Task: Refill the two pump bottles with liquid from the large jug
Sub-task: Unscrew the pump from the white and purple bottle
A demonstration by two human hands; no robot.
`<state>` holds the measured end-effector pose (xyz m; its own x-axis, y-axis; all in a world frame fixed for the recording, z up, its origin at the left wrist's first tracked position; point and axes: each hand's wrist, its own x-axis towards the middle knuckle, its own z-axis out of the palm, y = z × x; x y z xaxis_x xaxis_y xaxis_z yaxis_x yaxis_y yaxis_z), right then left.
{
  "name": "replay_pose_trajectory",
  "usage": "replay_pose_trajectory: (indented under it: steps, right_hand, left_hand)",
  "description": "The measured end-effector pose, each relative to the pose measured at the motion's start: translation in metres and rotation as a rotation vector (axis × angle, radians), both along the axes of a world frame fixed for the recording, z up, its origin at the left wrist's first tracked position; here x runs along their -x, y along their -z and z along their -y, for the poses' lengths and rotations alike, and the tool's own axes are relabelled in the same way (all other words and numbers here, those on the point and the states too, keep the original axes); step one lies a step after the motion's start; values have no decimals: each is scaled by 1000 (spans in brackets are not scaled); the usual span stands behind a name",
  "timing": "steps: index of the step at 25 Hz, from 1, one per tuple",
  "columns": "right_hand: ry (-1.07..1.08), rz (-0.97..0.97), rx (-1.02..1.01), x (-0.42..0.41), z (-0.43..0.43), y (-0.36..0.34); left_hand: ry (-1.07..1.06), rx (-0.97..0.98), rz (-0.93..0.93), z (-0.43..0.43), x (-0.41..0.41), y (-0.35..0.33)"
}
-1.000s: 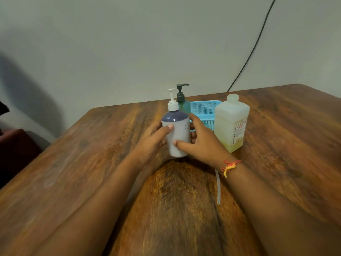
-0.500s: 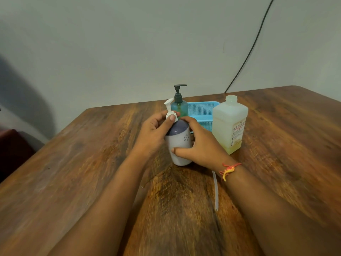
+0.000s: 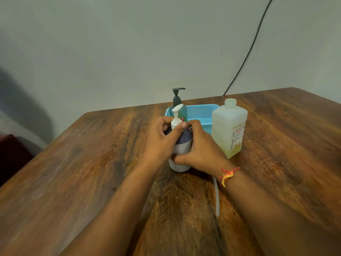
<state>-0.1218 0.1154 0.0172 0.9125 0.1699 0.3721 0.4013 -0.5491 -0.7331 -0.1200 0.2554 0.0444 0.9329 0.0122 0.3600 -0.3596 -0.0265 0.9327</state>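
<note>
The white pump bottle (image 3: 181,150), navy at the shoulder with a white pump head, stood upright on the wooden table (image 3: 83,172). The right hand (image 3: 201,150) wrapped around its body, and the left hand (image 3: 158,143) pinched the pump collar. Behind it, 1 green pump bottle (image 3: 180,109) with a dark pump stood at the left end of a blue basket (image 3: 201,112). Just beside the basket on the right, the uncapped translucent jug (image 3: 228,130) held yellowish liquid low down.

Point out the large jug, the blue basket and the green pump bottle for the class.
large jug (image 3: 223,124): head view, on its pale body left of the label.
blue basket (image 3: 201,113): head view, on its mesh wall.
green pump bottle (image 3: 176,98): head view, on its dark pump neck.
</note>
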Motion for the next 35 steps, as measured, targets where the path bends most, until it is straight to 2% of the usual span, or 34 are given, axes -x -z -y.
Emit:
replay_pose_trajectory:
  steps: [5,8,12,17,20,25,31,35]
  right_hand:
    - [29,37,36,0,-1,2]
    - [27,53,60,0,-1,2]
    - [17,34,42,-1,3,2]
    - [14,7,26,-1,6,1]
    - [16,14,18,-1,6,0]
    - [6,18,44,0,6,-1]
    - [4,1,26,-1,8,-1]
    - [0,11,42,0,7,-2]
  left_hand:
    - [-105,61,-18,8,4,1]
    - [-6,102,-14,8,5,-2]
    - [87,25,19,2,6,-2]
    - [93,158,-12,-5,4,3]
    - [38,125,-4,-5,1,2]
    - [81,7,39,-1,0,2]
    - [66,151,-20,-3,2,3]
    - [81,28,37,-1,2,2]
